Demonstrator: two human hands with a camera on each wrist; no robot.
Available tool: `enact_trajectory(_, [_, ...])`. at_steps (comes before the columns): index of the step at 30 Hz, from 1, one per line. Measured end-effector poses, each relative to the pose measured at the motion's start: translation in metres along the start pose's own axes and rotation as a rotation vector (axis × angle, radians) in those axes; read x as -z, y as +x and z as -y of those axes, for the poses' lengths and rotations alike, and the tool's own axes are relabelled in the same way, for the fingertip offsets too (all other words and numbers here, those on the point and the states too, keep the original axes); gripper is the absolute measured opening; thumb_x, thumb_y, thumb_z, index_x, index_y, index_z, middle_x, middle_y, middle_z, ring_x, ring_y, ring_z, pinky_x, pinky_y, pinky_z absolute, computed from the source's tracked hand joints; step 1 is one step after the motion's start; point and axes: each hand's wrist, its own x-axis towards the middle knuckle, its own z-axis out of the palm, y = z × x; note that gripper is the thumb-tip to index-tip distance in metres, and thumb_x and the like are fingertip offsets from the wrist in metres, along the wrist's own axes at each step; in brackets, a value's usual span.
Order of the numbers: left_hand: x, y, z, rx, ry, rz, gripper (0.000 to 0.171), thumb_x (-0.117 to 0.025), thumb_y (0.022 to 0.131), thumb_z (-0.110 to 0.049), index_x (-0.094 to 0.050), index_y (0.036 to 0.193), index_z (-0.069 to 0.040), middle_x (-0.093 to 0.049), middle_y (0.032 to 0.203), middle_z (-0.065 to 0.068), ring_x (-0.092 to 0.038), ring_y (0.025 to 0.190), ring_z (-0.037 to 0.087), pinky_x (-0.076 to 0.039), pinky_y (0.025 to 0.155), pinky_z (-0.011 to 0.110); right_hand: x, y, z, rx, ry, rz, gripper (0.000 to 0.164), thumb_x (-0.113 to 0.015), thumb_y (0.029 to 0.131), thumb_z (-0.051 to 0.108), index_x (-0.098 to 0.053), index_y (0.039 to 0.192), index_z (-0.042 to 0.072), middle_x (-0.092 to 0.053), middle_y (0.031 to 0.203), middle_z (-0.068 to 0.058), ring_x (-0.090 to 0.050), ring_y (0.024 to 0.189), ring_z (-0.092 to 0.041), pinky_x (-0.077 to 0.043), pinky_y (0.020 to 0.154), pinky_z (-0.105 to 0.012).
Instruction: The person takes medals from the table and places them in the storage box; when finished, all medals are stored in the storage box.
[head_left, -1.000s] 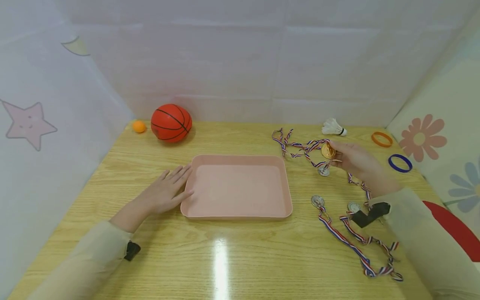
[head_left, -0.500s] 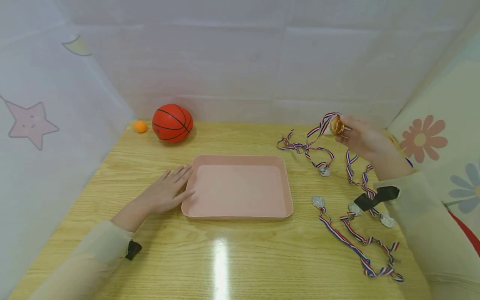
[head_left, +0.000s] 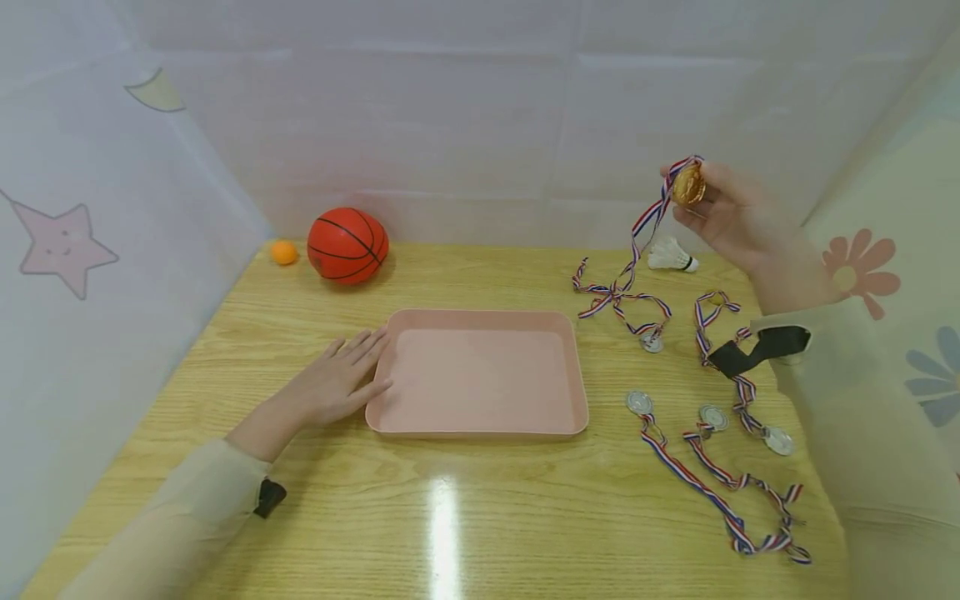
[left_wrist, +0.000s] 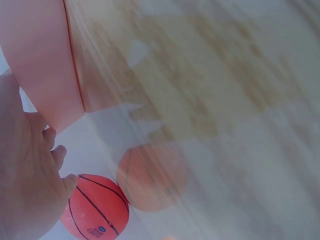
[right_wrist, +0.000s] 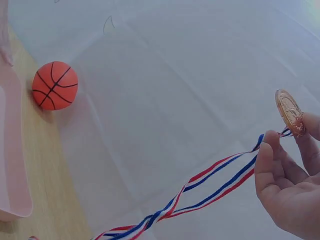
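Observation:
In the head view my right hand [head_left: 738,212] is raised above the table's back right and pinches a gold medal [head_left: 688,184]. Its red, white and blue ribbon [right_wrist: 215,172] hangs down to the left, where the lower end meets the ribbon of a silver medal [head_left: 652,341] lying on the table. My left hand [head_left: 333,385] rests with extended fingers on the left rim of a shallow pink tray [head_left: 480,425]. In the left wrist view that hand touches the tray's outer wall [left_wrist: 42,55].
Several silver medals, one of them a silver medal [head_left: 639,403], lie with ribbons at right. A shuttlecock [head_left: 671,255] sits behind them. A small basketball [head_left: 348,246] and an orange ball [head_left: 284,252] stand at back left. A white sheet [head_left: 465,150] closes off the back.
My right hand has lifted the gold medal up and slightly right from the table, drawing its ribbon upward. The left hand has stayed on the tray.

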Motion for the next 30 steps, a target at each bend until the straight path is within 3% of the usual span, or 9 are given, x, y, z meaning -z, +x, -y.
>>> enact_trajectory(9, [0.002,0.0,-0.003,0.001,-0.002,0.005,0.07,-0.031,0.098,-0.048,-0.017,0.146,0.0,-0.013,0.151,0.014,-0.012,0.136,0.034,-0.011,0.106,0.054,-0.027,0.009,0.016,0.075,0.051,-0.019,0.016,-0.048,0.092,-0.005,-0.062,0.091,-0.014,-0.062,0.102,-0.026,-0.061,0.091,-0.032,-0.049,0.074,-0.035])
enact_trajectory(15, [0.0,0.0,-0.001,-0.002,0.002,0.0,0.071,-0.03,0.097,-0.05,-0.017,0.146,0.0,-0.013,0.151,0.014,-0.012,0.136,0.033,-0.011,0.106,0.054,-0.046,0.01,0.016,0.086,-0.005,0.025,0.019,-0.045,0.093,-0.006,-0.061,0.092,-0.017,-0.062,0.098,-0.027,-0.06,0.09,-0.032,-0.048,0.079,-0.036])
enact_trajectory(25, [0.001,0.002,-0.001,0.002,-0.003,0.008,0.072,-0.029,0.097,-0.051,-0.016,0.147,-0.001,-0.012,0.152,0.014,-0.011,0.136,0.034,-0.01,0.107,0.053,-0.085,0.02,-0.013,0.074,-0.122,0.052,0.016,-0.05,0.09,-0.008,-0.062,0.084,-0.016,-0.061,0.097,-0.027,-0.061,0.089,-0.033,-0.05,0.08,-0.034])
enact_trajectory(30, [0.001,0.002,-0.003,-0.001,-0.005,0.008,0.072,-0.03,0.097,-0.051,-0.015,0.147,-0.001,-0.012,0.152,0.015,-0.012,0.136,0.034,-0.01,0.107,0.053,-0.098,0.024,-0.037,0.008,-0.237,0.105,0.014,-0.056,0.09,-0.002,-0.065,0.082,-0.01,-0.064,0.097,-0.022,-0.062,0.091,-0.027,-0.05,0.08,-0.029])
